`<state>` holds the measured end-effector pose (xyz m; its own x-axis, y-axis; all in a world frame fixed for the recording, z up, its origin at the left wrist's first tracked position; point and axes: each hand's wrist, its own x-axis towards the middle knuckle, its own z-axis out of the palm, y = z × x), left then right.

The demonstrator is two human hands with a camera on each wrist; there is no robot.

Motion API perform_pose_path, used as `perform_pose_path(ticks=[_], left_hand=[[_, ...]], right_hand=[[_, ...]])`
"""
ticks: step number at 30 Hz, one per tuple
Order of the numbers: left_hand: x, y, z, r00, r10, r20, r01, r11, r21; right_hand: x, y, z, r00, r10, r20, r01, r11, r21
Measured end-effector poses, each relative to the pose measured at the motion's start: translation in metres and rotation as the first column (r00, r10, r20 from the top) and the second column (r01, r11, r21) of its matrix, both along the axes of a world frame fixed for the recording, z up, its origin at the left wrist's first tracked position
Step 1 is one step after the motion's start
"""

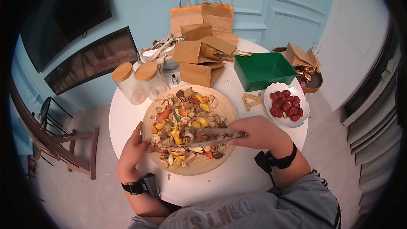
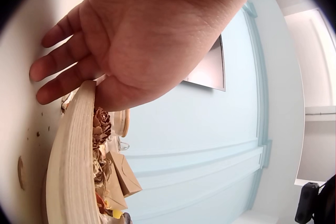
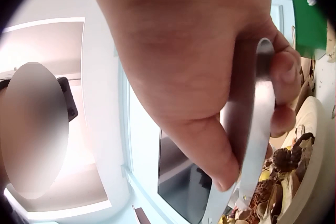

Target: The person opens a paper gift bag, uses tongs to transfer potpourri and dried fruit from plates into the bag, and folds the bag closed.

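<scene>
A round wooden tray (image 1: 231, 108) holds a heap of potpourri (image 1: 174, 121): pale curled shavings, brown cones and yellow, orange and red dried pieces. My left hand (image 1: 135, 149) holds the tray's left rim, the thumb on the inner side and the fingers outside; in the left wrist view a brown cone (image 2: 101, 125) lies just under the thumb. My right hand (image 1: 259, 132) grips metal tongs (image 1: 218, 131), whose two arms reach left over the heap with their ends apart. In the right wrist view the tongs' bent end (image 3: 264, 50) shows between thumb and fingers.
Behind the tray stand two wooden-lidded jars (image 1: 123, 73), a small bottle (image 1: 175, 79) and several brown paper bags (image 1: 195, 73). To the right are a green box (image 1: 254, 85), wooden clothespins (image 1: 252, 101) and a white scalloped plate (image 1: 268, 97) of dark red dried fruit.
</scene>
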<state>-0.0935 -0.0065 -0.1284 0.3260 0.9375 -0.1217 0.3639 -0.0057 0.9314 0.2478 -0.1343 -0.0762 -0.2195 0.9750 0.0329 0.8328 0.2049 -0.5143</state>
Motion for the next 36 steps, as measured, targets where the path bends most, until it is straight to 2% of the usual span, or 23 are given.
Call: perform_pose_path(ticks=[2,4,5,7,8,10,11,13,14,15,17,19,21,24,26,28,29,30,32,33,35,36], left_hand=[[0.0,0.001,-0.002,1.0,0.0,0.017,0.0,1.0,-0.011],[-0.001,0.002,-0.005,0.999,-0.012,0.05,0.013,0.999,-0.031],[-0.001,0.003,-0.008,0.999,-0.015,0.031,0.015,1.0,-0.014],[-0.002,0.003,-0.012,0.997,0.006,0.075,-0.004,1.0,-0.026],[-0.002,0.001,-0.011,0.999,0.017,0.037,-0.016,1.0,-0.015],[0.001,-0.007,-0.009,0.998,0.063,0.018,-0.063,0.998,-0.004],[-0.002,-0.011,-0.007,0.997,0.082,-0.011,-0.083,0.997,-0.004],[-0.02,-0.016,-0.004,0.991,0.029,-0.133,-0.025,0.999,0.027],[-0.027,-0.02,-0.001,0.987,0.058,-0.149,-0.049,0.997,0.063],[-0.031,-0.024,0.003,0.983,0.088,-0.164,-0.072,0.992,0.101],[-0.04,-0.024,0.01,0.958,0.172,-0.23,-0.125,0.971,0.205],[-0.022,-0.031,0.041,0.957,0.173,-0.234,-0.11,0.96,0.258],[0.012,-0.035,0.077,0.978,0.028,-0.206,0.033,0.957,0.287],[0.073,-0.028,0.122,0.932,-0.086,-0.351,0.231,0.889,0.395],[0.112,-0.005,0.141,0.908,-0.183,-0.376,0.351,0.823,0.447],[0.153,0.024,0.154,0.875,-0.175,-0.45,0.42,0.736,0.53],[0.174,0.037,0.162,0.822,-0.069,-0.565,0.477,0.625,0.618],[0.194,0.052,0.163,0.839,-0.089,-0.538,0.484,0.575,0.66],[0.232,0.063,0.173,0.83,0.023,-0.557,0.432,0.604,0.669],[0.239,0.075,0.17,0.835,0.021,-0.55,0.428,0.603,0.673],[0.248,0.118,0.151,0.791,0.186,-0.583,0.463,0.442,0.769],[0.249,0.133,0.141,0.796,0.182,-0.578,0.462,0.434,0.773]], right_hand=[[0.006,0.003,-0.001,0.999,-0.033,-0.016,0.034,0.997,0.069],[0.012,0.008,-0.004,0.952,-0.04,-0.302,0.053,0.998,0.036],[0.013,0.008,-0.001,0.946,-0.036,-0.321,0.056,0.997,0.052],[0.014,0.007,0.005,0.801,-0.137,-0.582,0.097,0.99,-0.099],[0.013,0.008,0.002,0.788,-0.131,-0.602,0.102,0.991,-0.082],[0.01,0.013,-0.009,0.62,-0.18,-0.763,0.208,0.976,-0.061],[0.01,0.019,-0.02,0.597,-0.171,-0.784,0.217,0.975,-0.047],[0.011,0.031,-0.044,0.583,-0.088,-0.807,0.124,0.992,-0.019],[0.011,0.032,-0.047,0.607,-0.097,-0.789,0.081,0.995,-0.06],[0.01,0.033,-0.048,0.579,-0.088,-0.811,0.089,0.995,-0.044],[0.006,0.03,-0.046,0.75,-0.125,-0.649,0.115,0.992,-0.058],[0.005,0.026,-0.041,0.757,-0.118,-0.643,0.1,0.993,-0.065],[0.006,0.025,-0.041,0.821,-0.113,-0.56,0.1,0.994,-0.055],[0.005,0.024,-0.042,0.844,-0.088,-0.53,0.102,0.995,-0.003],[0.004,0.021,-0.039,0.836,-0.09,-0.541,0.098,0.995,-0.015],[0.002,0.022,-0.044,0.833,-0.068,-0.549,0.108,0.993,0.041],[0.002,0.023,-0.047,0.841,-0.074,-0.536,0.109,0.993,0.034],[0.003,0.024,-0.048,0.818,-0.076,-0.571,0.111,0.993,0.026],[0.005,0.025,-0.048,0.768,-0.08,-0.636,0.118,0.993,0.018],[0.005,0.026,-0.049,0.773,-0.082,-0.63,0.121,0.992,0.02],[0.006,0.029,-0.05,0.706,-0.114,-0.699,0.121,0.992,-0.04],[0.008,0.03,-0.05,0.734,-0.13,-0.666,0.122,0.991,-0.059]])
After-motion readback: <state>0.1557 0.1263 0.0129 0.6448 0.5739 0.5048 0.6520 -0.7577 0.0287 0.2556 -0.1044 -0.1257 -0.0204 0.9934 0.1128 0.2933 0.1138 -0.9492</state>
